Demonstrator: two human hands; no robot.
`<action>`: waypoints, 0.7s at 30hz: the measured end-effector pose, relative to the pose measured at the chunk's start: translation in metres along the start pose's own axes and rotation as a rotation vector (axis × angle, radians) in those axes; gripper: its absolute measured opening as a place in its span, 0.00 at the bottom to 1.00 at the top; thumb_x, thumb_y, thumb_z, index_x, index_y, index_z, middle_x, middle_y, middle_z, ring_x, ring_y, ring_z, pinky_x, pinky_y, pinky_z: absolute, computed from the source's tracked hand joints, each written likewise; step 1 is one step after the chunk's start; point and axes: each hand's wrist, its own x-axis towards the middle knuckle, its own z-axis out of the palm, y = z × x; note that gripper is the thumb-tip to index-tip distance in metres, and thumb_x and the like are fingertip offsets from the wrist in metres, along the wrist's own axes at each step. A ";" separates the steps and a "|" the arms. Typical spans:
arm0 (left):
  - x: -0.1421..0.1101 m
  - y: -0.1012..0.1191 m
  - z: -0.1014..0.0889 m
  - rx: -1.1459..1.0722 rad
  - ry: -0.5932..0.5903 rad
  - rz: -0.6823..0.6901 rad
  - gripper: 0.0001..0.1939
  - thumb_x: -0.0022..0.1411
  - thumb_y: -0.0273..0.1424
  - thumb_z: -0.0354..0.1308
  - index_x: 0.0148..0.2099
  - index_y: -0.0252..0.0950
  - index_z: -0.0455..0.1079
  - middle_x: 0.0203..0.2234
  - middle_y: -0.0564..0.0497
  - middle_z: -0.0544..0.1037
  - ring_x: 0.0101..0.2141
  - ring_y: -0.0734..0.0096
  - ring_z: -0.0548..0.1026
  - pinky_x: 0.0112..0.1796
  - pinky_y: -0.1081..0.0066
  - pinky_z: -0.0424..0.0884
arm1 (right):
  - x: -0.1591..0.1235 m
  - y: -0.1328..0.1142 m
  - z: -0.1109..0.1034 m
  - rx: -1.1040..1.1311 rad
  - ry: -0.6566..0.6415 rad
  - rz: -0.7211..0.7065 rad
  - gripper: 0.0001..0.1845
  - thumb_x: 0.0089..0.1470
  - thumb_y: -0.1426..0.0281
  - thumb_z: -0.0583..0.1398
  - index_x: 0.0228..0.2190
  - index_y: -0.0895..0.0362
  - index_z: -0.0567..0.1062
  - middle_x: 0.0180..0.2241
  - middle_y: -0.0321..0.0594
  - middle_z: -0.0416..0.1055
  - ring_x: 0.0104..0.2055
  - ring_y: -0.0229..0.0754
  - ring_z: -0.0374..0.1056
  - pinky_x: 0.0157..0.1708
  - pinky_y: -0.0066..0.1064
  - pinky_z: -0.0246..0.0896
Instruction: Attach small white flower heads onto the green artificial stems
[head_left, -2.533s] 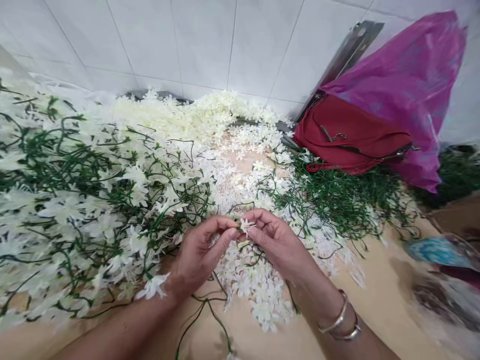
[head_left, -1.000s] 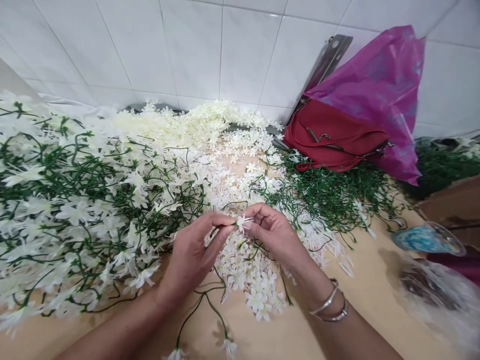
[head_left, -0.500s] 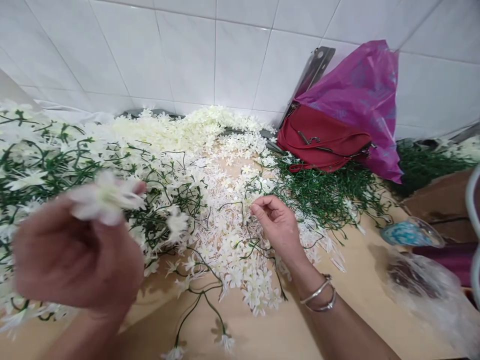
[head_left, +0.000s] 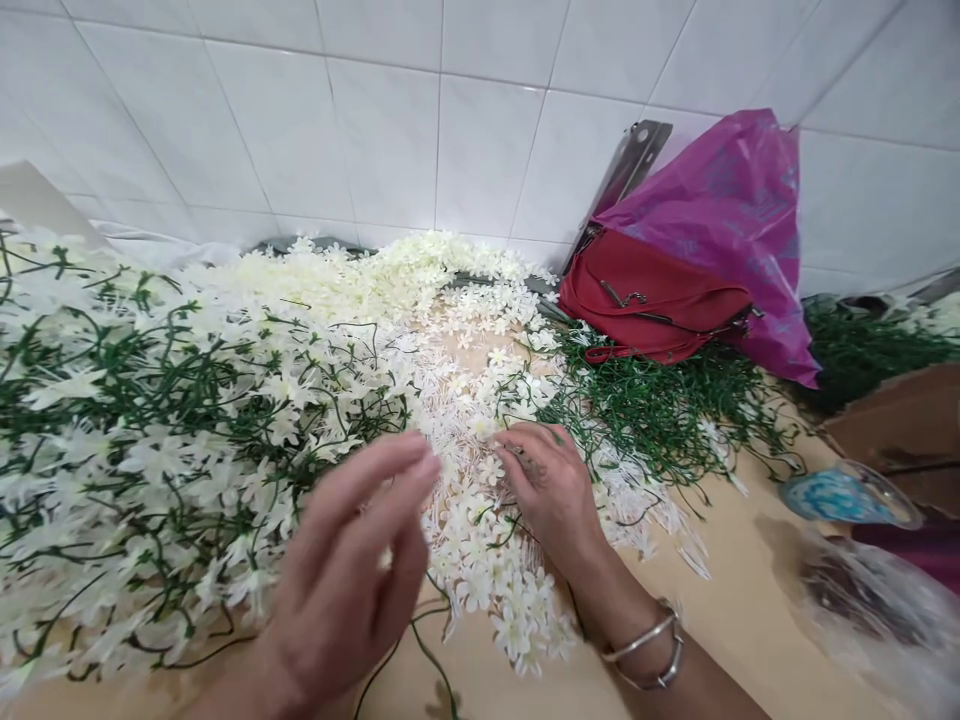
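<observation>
My left hand is slightly blurred above the front of the table, its fingers stretched towards my right hand and apart, with no flower showing in it. My right hand, with silver bangles at the wrist, is closed in a pinch over the loose blossoms. A thin green flower stem runs beneath it; the part in the fingers is mostly hidden. White artificial flowers and white stamen-like pieces lie around the fingertips. To the left, a big heap of white flowers on green stems spreads across the table.
Cream petals are piled by the tiled wall. Bare green stems lie right, below a red bag and a purple plastic bag. A blue-patterned cup and clear plastic bag sit at the right edge.
My left hand has moved right from the far left, and the white flower it held is no longer visible in it. My right hand remains pinched in nearly the same place.
</observation>
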 end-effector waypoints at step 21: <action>0.001 -0.016 0.029 -0.446 -0.126 -0.460 0.13 0.71 0.32 0.63 0.56 0.41 0.77 0.39 0.50 0.87 0.39 0.66 0.86 0.46 0.66 0.83 | 0.002 -0.018 -0.013 0.715 -0.443 0.241 0.04 0.58 0.67 0.68 0.36 0.53 0.80 0.35 0.38 0.78 0.38 0.41 0.72 0.41 0.35 0.67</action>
